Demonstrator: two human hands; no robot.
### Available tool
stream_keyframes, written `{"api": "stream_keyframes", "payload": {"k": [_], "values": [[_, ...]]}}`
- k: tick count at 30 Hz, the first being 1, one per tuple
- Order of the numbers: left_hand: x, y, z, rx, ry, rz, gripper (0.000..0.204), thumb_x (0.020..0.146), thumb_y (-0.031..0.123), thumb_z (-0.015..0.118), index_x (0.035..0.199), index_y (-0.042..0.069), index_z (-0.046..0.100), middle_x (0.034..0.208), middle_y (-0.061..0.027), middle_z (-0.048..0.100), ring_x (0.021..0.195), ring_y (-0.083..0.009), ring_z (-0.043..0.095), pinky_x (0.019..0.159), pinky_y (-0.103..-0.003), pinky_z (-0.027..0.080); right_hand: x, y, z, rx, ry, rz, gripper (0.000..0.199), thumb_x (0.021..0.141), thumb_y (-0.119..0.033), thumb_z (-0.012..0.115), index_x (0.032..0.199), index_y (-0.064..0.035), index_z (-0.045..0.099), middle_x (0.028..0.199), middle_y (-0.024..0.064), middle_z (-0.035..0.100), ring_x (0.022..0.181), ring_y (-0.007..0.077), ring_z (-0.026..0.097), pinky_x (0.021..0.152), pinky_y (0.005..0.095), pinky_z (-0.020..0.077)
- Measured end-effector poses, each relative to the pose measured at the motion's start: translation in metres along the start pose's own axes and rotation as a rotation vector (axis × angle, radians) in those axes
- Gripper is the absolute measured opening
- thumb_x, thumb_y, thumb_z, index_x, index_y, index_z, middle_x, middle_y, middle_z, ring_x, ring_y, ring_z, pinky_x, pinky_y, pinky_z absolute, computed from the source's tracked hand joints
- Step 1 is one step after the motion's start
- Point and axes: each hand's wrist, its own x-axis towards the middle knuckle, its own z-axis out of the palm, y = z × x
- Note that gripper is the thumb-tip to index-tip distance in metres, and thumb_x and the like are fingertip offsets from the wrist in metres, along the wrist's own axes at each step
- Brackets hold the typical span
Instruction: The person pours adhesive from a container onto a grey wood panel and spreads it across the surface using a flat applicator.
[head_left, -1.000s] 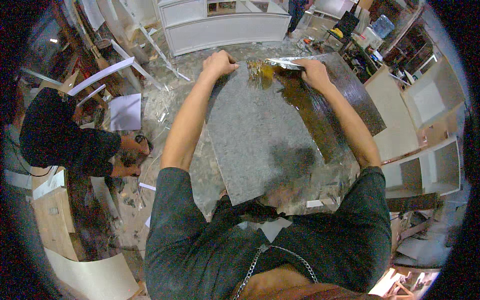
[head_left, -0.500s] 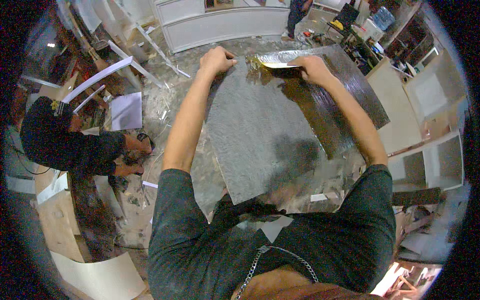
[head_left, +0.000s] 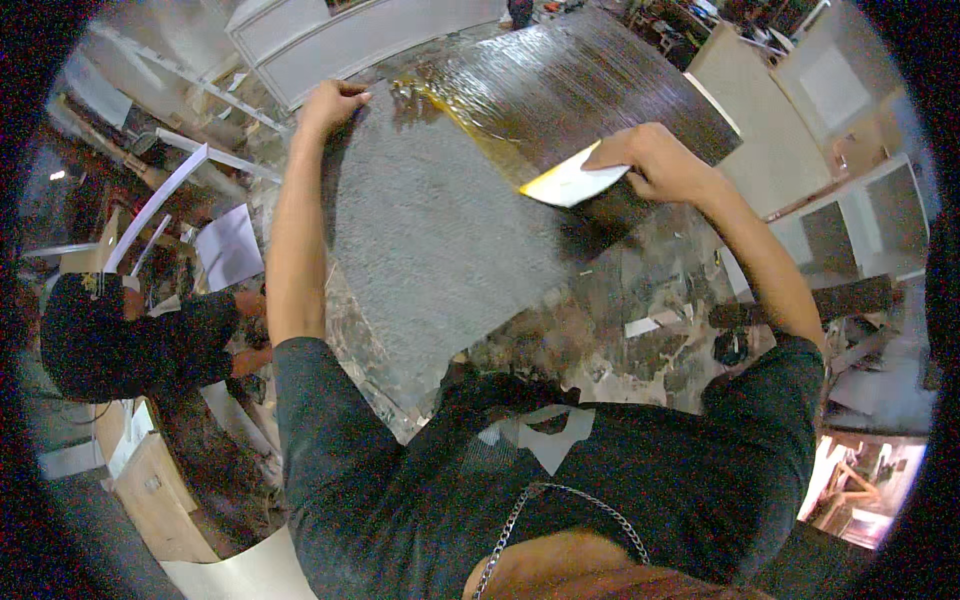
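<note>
A large grey board [head_left: 440, 240] lies flat in front of me. Its right part [head_left: 590, 90] is dark and glossy with wet yellowish glue. My left hand [head_left: 330, 100] presses on the board's far left corner. My right hand [head_left: 655, 160] grips a flat white spreader [head_left: 572, 183], its yellow-smeared edge resting on the line between the dark wet part and the dry grey part.
Another person in dark clothes [head_left: 110, 340] crouches at the left among white panels and frames [head_left: 160, 200]. White cabinet parts [head_left: 340, 40] stand behind the board. Open cabinet boxes [head_left: 850, 200] sit at the right. The floor [head_left: 640, 310] below the board is littered with scraps.
My right hand has dragged the spreader from the board's far edge down toward me along the glue line. The left hand stays on the far corner. The view has shifted closer.
</note>
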Motion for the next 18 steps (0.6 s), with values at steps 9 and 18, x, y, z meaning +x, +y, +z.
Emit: {"api": "stream_keyframes", "payload": {"k": [9, 18], "values": [[-0.002, -0.007, -0.012, -0.04, 0.082, 0.121, 0.04, 0.082, 0.039, 0.072, 0.11, 0.011, 0.072, 0.096, -0.0093, 0.073, 0.086, -0.0193, 0.068, 0.081, -0.035, 0.05, -0.087, -0.057, -0.024, 0.109, -0.051, 0.082, 0.056, 0.053, 0.006, 0.058, 0.108, -0.0055, 0.068, 0.103, 0.0122, 0.068, 0.096, 0.0327, 0.064, 0.082, 0.04, 0.0521], [0.019, -0.018, -0.005, -0.137, 0.006, 0.09, 0.038, 0.08, 0.039, 0.075, 0.107, 0.014, 0.073, 0.095, -0.0053, 0.074, 0.085, -0.0154, 0.067, 0.081, -0.033, 0.05, -0.177, -0.068, 0.02, 0.226, 0.017, 0.333, 0.034, 0.069, -0.008, 0.065, 0.102, -0.0041, 0.071, 0.105, 0.0154, 0.069, 0.096, 0.0327, 0.065, 0.086, 0.041, 0.0505]]}}
